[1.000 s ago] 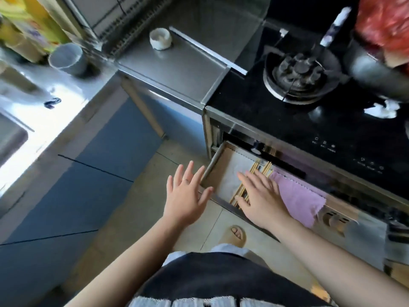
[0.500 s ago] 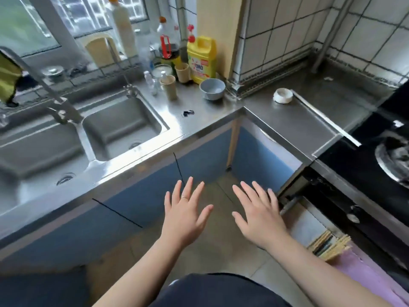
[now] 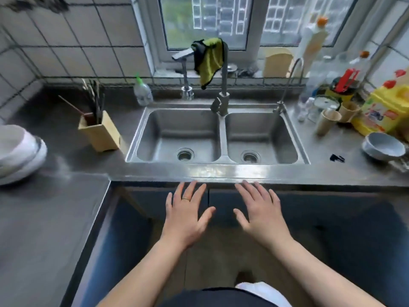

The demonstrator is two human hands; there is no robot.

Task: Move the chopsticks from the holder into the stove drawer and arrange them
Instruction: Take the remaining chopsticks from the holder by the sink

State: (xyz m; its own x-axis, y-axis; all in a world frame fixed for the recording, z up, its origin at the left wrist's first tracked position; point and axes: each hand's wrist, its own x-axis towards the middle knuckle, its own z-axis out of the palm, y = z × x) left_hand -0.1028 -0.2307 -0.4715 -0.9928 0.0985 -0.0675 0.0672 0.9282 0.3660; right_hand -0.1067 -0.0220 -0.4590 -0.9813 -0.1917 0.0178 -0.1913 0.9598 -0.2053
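— Where are the chopsticks [image 3: 94, 99] standing?
— In the holder [image 3: 103, 134] on the bench [image 3: 51, 209], left of the sink [image 3: 222, 138].
— And our grip?
— We are holding the left hand [image 3: 186, 216] and the right hand [image 3: 261, 216] spread, both released.

A home kitchen: a steel double sink [image 3: 218, 138] sits in a steel worktop [image 3: 66, 151] under a window [image 3: 205, 21]. Tiled wall behind, a wooden chopstick holder [image 3: 100, 132] left of the sink, oil bottles [image 3: 385, 111] and a bowl [image 3: 384, 146] to its right.
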